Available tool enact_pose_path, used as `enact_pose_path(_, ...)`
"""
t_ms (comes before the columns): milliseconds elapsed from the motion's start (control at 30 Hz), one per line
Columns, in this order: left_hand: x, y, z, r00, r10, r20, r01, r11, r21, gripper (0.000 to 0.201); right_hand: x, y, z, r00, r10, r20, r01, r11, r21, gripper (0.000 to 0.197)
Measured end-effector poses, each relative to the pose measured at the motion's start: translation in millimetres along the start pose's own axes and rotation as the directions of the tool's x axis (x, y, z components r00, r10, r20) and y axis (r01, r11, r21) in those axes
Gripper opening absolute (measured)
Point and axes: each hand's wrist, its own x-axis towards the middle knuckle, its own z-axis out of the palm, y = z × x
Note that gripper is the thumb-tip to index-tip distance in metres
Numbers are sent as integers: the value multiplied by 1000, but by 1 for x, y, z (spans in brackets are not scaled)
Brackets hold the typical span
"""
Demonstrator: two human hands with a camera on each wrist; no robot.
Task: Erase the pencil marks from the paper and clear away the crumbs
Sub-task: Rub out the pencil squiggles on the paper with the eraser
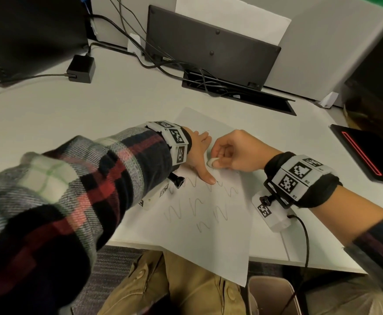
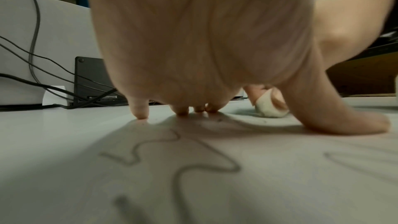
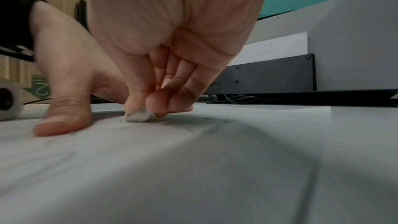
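A white sheet of paper (image 1: 222, 242) lies on the desk with its near corner hanging over the edge. Wavy pencil marks (image 1: 195, 210) cover its lower half. My left hand (image 1: 200, 153) presses flat on the paper with spread fingers, thumb pointing toward me. My right hand (image 1: 229, 151) pinches a small white eraser (image 1: 212, 161) and holds it down on the paper just right of the left thumb. The eraser (image 3: 138, 117) shows grey smudges at its tip. Dark crumbs (image 2: 219, 119) lie near the left fingertips (image 2: 141, 113). The marks (image 2: 193, 164) run under the left wrist.
A black panel (image 1: 208, 53) stands at the back with cables and a cable slot (image 1: 238, 92). A power brick (image 1: 81, 68) sits back left. A black device with a red line (image 1: 368, 153) lies at the right. A bin (image 1: 274, 296) stands below the desk edge.
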Motion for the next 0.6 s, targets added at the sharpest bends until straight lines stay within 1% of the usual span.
enact_pose_path(33,0,0,0,1000,-1,-2,1,1000,2,115,0,0,1,1000,-5,1,5,1000,-7,11)
enact_pose_path(167,-1,1,0,1000,-10,-12,10,1000,4,116,8,6,-4,993,26,-111,-38,993,-107,12)
enact_pose_path(233,-1,1,0,1000,-13,-13,13,1000,-1,116,7,7,-5,995,37,-89,-44,996,-72,11)
enact_pose_path(300,-2,1,0,1000,-15,-17,16,1000,5,115,1,4,-3,999,33,-9,-33,999,32,10)
enact_pose_path(367,-3,1,0,1000,-14,-27,14,1000,7,115,-3,1,-1,999,24,28,-27,996,84,11)
enact_pose_path(500,-2,1,-1,996,-15,-85,15,1000,-4,115,5,6,-2,997,34,-70,-36,999,-24,11)
enact_pose_path(600,-5,0,0,997,-12,-82,14,1000,22,116,7,8,-3,996,50,-80,-51,999,-14,10)
